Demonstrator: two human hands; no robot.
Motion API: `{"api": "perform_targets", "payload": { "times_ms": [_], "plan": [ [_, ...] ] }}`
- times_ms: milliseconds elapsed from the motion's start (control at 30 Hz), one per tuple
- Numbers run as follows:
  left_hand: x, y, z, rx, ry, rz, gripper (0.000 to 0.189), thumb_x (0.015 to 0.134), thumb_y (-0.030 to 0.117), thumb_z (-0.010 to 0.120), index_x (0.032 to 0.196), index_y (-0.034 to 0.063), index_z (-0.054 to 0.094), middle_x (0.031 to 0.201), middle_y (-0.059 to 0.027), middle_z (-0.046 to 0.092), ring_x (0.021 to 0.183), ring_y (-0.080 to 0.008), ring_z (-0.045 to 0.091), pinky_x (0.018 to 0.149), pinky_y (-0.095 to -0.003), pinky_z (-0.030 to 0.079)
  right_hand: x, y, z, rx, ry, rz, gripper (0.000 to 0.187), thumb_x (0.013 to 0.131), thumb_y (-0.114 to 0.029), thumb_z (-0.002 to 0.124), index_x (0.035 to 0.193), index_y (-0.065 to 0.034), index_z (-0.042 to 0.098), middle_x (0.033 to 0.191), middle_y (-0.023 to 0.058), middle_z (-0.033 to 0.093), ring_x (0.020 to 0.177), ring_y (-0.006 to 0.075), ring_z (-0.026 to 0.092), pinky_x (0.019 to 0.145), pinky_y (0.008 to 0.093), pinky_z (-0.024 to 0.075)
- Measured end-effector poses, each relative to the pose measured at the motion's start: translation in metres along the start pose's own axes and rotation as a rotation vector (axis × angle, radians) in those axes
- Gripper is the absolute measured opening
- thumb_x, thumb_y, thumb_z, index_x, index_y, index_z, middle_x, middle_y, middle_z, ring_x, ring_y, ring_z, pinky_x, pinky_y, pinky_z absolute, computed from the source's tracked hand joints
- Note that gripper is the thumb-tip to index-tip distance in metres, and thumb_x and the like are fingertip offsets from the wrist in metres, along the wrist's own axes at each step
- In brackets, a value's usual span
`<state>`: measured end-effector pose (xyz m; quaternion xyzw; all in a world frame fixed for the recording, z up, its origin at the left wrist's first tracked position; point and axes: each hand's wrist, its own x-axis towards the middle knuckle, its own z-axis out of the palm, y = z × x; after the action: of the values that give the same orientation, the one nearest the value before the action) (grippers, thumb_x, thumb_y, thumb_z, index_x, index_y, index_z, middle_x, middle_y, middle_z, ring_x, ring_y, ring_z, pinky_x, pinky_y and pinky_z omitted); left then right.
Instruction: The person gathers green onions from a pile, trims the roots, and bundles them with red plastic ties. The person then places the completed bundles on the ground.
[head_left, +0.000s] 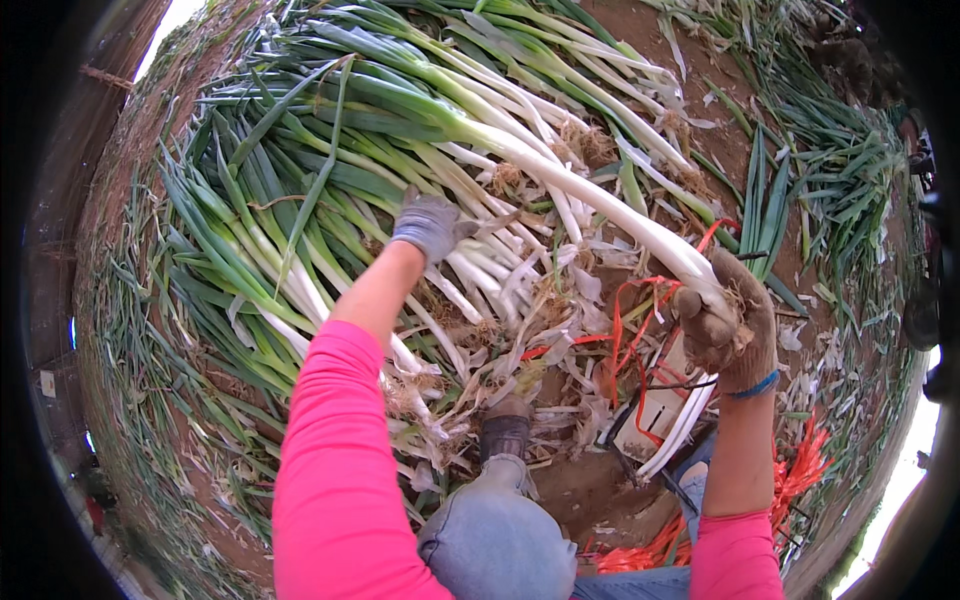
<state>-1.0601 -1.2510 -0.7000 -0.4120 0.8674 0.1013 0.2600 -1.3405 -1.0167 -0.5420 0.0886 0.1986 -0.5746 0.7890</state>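
Note:
My right hand (750, 330), in a soiled brown work glove, grips the root end of a thick long green onion (592, 191). Its white shank slants up and left, and its green leaves lie over a large heap of green onions (300, 135). In a grey glove, my left hand (429, 225) rests on that heap among stalks. A thin dry strip shows by its thumb, but its fingertips are partly hidden, so I cannot tell whether it grips anything. Most roots and white ends in the heap point right, towards me.
Red plastic twine (616, 352) loops beside a pale board-like piece (660, 405) under my right hand. A bundle of red strips (801, 465) lies at the lower right. Peeled skins (577, 292) litter the soil before my knee (499, 525). Cut green leaves (847, 165) lie at right.

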Motion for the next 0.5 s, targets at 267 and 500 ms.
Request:
{"api": "perform_targets", "payload": {
  "times_ms": [267, 500],
  "plan": [
    [-0.099, -0.056, 0.047, 0.095, -0.293, 0.104, 0.041, 0.092, 0.044, 0.047, 0.094, 0.0113, 0.072, 0.097, -0.0107, 0.065, 0.099, -0.0298, 0.057, 0.085, -0.0396, 0.045, -0.007, -0.008, -0.019, -0.08, 0.126, -0.072, 0.051, 0.095, -0.026, 0.045, 0.127, 0.0121, 0.04, 0.084, 0.0309, 0.064, 0.05, 0.023, 0.065, 0.032, 0.0224, 0.0463],
    [-0.081, -0.049, 0.06, -0.28, 0.264, 0.063, 0.029, 0.088, 0.027, 0.056, 0.109, 0.0078, 0.064, 0.113, -0.0142, 0.06, 0.107, -0.0332, 0.055, 0.092, -0.0399, 0.044, -0.005, 0.005, -0.038, -0.004, 0.154, -0.022, 0.053, 0.097, -0.03, 0.04, 0.13, 0.0111, 0.035, 0.089, 0.0307, 0.063, 0.046, 0.0217, 0.063, 0.028, 0.0223, 0.0424]
  ]
}}
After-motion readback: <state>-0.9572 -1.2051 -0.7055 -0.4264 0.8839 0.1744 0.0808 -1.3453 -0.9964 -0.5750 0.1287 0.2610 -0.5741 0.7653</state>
